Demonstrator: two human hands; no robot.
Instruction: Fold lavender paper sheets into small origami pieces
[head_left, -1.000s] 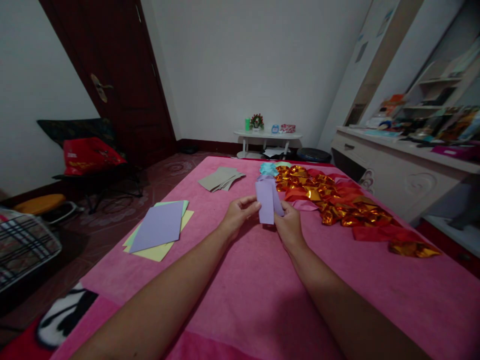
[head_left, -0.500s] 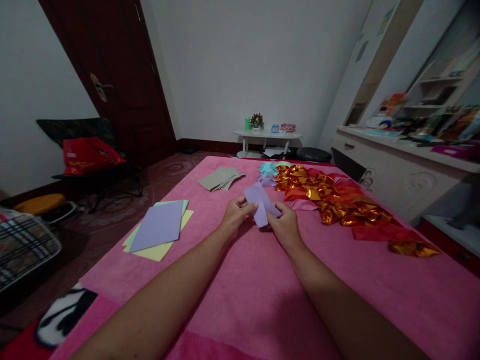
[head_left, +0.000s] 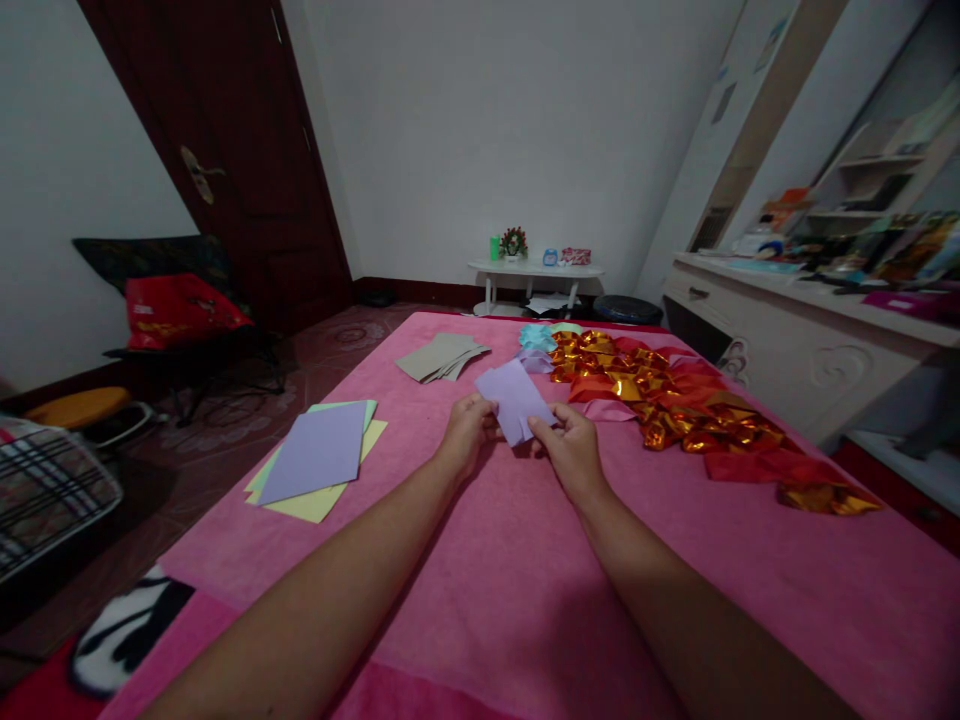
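Both of my hands pinch a small folded lilac paper [head_left: 513,398] just above the pink cloth [head_left: 517,590]. My left hand [head_left: 466,432] grips its left edge with closed fingers. My right hand [head_left: 571,448] holds its lower right edge between thumb and fingers. The paper tilts away from me, its flat face turned up. Beyond it lie small folded lilac and light-blue paper pieces [head_left: 534,345].
A stack of lilac, green and yellow sheets [head_left: 319,458] lies to the left. Grey cards [head_left: 441,356] sit further back. A heap of gold and red foil pieces [head_left: 675,405] runs along the right. A white side table [head_left: 534,272], a dark door [head_left: 225,160] and a cabinet [head_left: 810,340] surround the bed.
The lilac paper stood upright as a narrow strip a second ago. It now lies tilted back and looks wider, and both hands have shifted slightly left and lower with it.
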